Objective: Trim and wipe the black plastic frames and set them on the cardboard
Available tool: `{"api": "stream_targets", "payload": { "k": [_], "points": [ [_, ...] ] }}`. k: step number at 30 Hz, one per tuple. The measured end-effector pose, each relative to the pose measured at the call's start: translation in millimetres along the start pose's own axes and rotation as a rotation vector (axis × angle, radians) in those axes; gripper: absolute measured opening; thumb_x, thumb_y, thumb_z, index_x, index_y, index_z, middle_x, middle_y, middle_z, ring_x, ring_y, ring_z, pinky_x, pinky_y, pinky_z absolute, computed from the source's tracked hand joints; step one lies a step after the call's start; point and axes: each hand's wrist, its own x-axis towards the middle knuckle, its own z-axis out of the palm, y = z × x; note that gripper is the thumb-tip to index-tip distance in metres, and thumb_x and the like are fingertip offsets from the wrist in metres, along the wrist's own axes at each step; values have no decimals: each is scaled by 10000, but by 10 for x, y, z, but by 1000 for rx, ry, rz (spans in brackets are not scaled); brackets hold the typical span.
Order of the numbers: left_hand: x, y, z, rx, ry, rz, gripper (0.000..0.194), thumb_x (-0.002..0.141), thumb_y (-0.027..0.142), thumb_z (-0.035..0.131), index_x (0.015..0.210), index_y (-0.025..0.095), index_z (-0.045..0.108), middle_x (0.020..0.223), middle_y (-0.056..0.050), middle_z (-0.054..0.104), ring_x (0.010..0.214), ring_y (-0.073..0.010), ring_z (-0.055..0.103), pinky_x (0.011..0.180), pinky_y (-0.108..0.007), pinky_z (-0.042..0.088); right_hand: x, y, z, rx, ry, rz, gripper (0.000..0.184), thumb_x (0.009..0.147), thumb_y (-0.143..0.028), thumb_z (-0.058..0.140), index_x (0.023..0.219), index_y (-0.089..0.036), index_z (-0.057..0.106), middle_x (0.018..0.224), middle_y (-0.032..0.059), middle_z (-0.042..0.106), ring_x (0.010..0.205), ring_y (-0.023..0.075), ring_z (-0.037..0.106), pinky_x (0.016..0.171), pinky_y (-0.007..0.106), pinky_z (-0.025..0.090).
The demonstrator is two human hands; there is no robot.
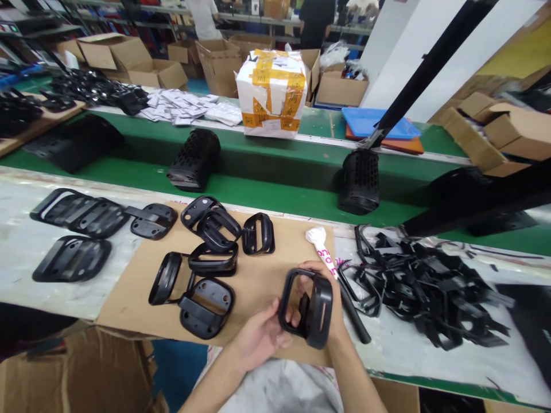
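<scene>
Long green conveyor line (275,178) crosses the view, with cartons, a taped white parcel (272,92) and a blue tray (379,122) beyond it. Two black mesh cylinders (193,159) sit on the belt. Near side: white-covered tabletop (77,298) carrying a cardboard sheet (253,292), with a heap of black plastic offcuts (424,287) to its right. Several black moulded brackets (206,307) are spread over the sheet and beside it, well apart from the heap.

The black plastic frame (305,310) is in the air just above the sheet's near edge, between both hands. Left hand (258,338) cups its lower side in a narrow grip; right hand (334,312) wraps the far side, fingers (310,267) curling over the top. Holding it from both sides looks steady and leaves the opening facing the wearer, which suits close inspection.

Just beside the right hand lies a black-handled tool (353,312) with a white wrapped end. Its type is unclear. Right palm and frame's far face are hidden; pink lettering is unreadable.
</scene>
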Motion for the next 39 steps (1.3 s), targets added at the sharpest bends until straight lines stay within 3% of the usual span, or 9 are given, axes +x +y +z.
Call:
{"api": "stream_targets", "payload": {
  "k": [3,8,13,18,21,24,27,32,39],
  "points": [
    [-26,-62,44,-28,0,-34,463,780,510,913,794,123,659,804,-12,634,479,-28,349,541,-216,279,-4,-50,-23,18,-6,34,248,914,-447,792,1025,-245,702,699,-32,602,577,164,560,529,273,473],
    [-44,-72,129,-10,108,42,494,739,482,954,742,123,615,729,9,591,486,-15,307,542,-195,265,-17,-54,-69,-2,-7,12,214,927,-412,780,1039,-253,690,760,-17,644,621,169,589,584,286,505],
    [-49,-92,129,17,87,-17,459,736,458,961,762,107,666,748,4,603,477,2,218,514,-190,205,-20,6,-139,18,-69,17,197,951,-410,756,1062,-255,707,739,-28,629,613,163,583,583,277,495],
    [-79,-54,51,149,36,4,441,739,479,945,714,110,706,743,-56,636,604,-94,482,573,-223,335,-39,-134,-173,-81,-113,-40,112,941,-287,743,1052,-269,744,906,0,719,755,176,665,720,285,546],
    [-98,81,68,376,-4,92,433,797,523,889,883,113,778,877,-101,703,832,-188,624,721,-259,449,-64,-234,-150,-111,-183,-66,136,919,-211,734,1040,-271,754,959,2,733,862,188,697,822,290,554],
    [-82,233,162,651,48,276,414,885,533,809,1072,165,771,1011,-83,735,948,-214,650,872,-292,483,-102,-244,-119,-117,-264,-24,201,909,-160,731,1077,-268,754,1003,9,730,922,199,710,872,299,554],
    [-36,320,265,832,132,364,394,941,550,731,1042,169,747,917,-58,731,844,-203,654,783,-281,496,-143,-205,-107,-154,-294,0,274,913,-116,698,1130,-279,739,1075,20,732,1019,219,715,921,315,549],
    [17,305,324,877,165,365,429,944,569,708,1080,163,733,904,-65,751,768,-206,661,708,-282,513,-169,-159,-131,-235,-264,-80,309,945,-137,670,1204,-302,706,1129,34,720,1068,238,709,933,337,549],
    [77,223,253,963,219,464,417,991,556,642,1119,170,733,970,-75,759,881,-233,679,805,-294,518,-158,-94,-182,-370,-268,-136,243,1001,-162,626,1200,-288,684,1094,33,721,1008,230,700,927,334,532]
  ]
}}
